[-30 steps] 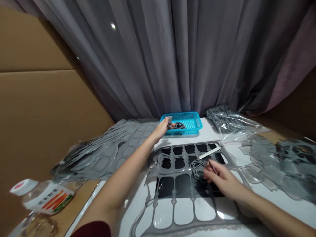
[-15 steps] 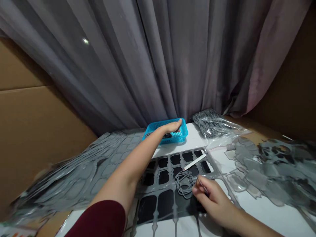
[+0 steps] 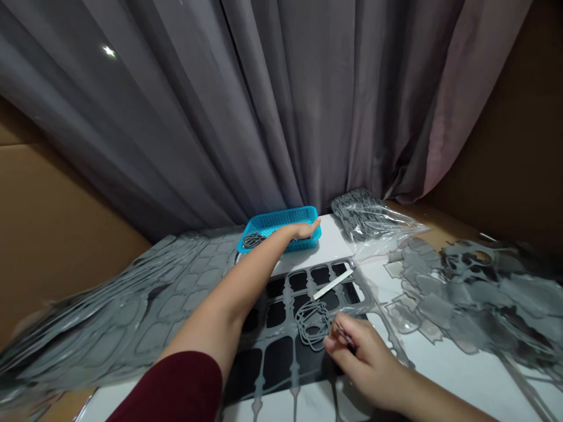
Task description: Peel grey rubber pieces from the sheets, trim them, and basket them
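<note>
My left hand (image 3: 299,230) lies flat across the far side of a turquoise mesh plastic basket (image 3: 281,218), with nothing visible in its fingers. A small coil of grey trim (image 3: 253,240) sits in the basket's left end. My right hand (image 3: 363,360) pinches a thin dark tool (image 3: 344,336), whose tip is close to a tangled loop of grey cut film (image 3: 312,324). That loop rests on a grey lattice sheet (image 3: 288,316) laid over a black panel. A white strip (image 3: 333,285) lies on the lattice beyond the loop.
Stacked grey cut sheets (image 3: 132,316) spread to my left, and a heap of grey film offcuts (image 3: 466,287) lies to my right. A clear bag of grey pieces (image 3: 365,218) stands behind the white tabletop (image 3: 336,243). A curtain and cardboard walls close the back.
My view has swung right and down. My left hand no longer holds the grey piece and lies flat on the basket, and the grey coil is now visible at the basket's left end.
</note>
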Action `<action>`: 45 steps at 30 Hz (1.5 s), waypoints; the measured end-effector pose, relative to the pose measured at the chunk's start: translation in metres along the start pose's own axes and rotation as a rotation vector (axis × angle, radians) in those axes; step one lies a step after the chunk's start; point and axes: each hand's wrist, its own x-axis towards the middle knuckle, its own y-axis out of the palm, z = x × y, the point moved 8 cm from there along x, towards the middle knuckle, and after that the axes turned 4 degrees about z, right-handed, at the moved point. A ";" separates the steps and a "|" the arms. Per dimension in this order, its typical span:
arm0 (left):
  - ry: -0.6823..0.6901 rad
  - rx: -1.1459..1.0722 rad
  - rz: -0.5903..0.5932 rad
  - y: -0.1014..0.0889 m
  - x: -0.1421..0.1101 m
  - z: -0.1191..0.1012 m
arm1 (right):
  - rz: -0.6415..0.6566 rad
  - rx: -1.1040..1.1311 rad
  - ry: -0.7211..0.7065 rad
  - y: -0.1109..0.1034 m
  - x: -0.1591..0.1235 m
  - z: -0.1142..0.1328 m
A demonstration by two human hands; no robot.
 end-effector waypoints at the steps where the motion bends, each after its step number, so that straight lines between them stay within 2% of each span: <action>1: 0.004 0.033 -0.024 -0.005 -0.003 -0.003 | -0.006 0.009 0.011 -0.001 0.001 -0.001; 5: 0.094 0.159 -0.160 -0.021 -0.032 -0.022 | -0.096 0.042 0.077 -0.010 0.003 -0.014; 7: 0.184 0.199 -0.204 -0.014 -0.062 -0.032 | -0.169 0.016 0.105 -0.018 0.005 -0.022; 10: 0.310 0.234 -0.170 0.023 -0.122 -0.037 | -0.231 -0.047 0.138 -0.028 0.007 -0.035; 13: 0.364 0.230 -0.143 0.067 -0.179 -0.029 | -0.228 -0.144 0.153 -0.032 0.010 -0.045; 15: 0.353 0.205 -0.178 0.085 -0.204 -0.017 | -0.216 -0.220 0.145 -0.030 0.012 -0.049; 17: 0.309 0.166 -0.243 0.092 -0.216 -0.004 | -0.208 -0.285 0.135 -0.025 0.014 -0.052; 23: 0.232 -0.039 -0.336 0.105 -0.210 0.016 | -0.190 -0.364 0.114 -0.001 0.018 -0.053; 29: 0.232 -0.422 -0.318 0.109 -0.212 0.027 | -0.203 -0.225 0.059 0.004 0.019 -0.042; 31: 0.238 -0.594 -0.279 0.108 -0.213 0.029 | -0.222 -0.131 0.046 0.004 0.021 -0.038; 34: 0.229 -0.882 -0.140 0.113 -0.209 0.031 | -0.264 0.052 0.037 0.007 0.033 -0.036; 37: 0.161 -1.150 -0.022 0.122 -0.201 0.037 | -0.304 0.261 0.034 0.016 0.048 -0.040; 41: 0.048 -1.430 0.013 0.130 -0.196 0.047 | -0.324 0.484 0.062 0.025 0.054 -0.050; 45: 0.003 -1.643 0.058 0.132 -0.198 0.045 | -0.362 0.634 0.117 0.021 0.048 -0.062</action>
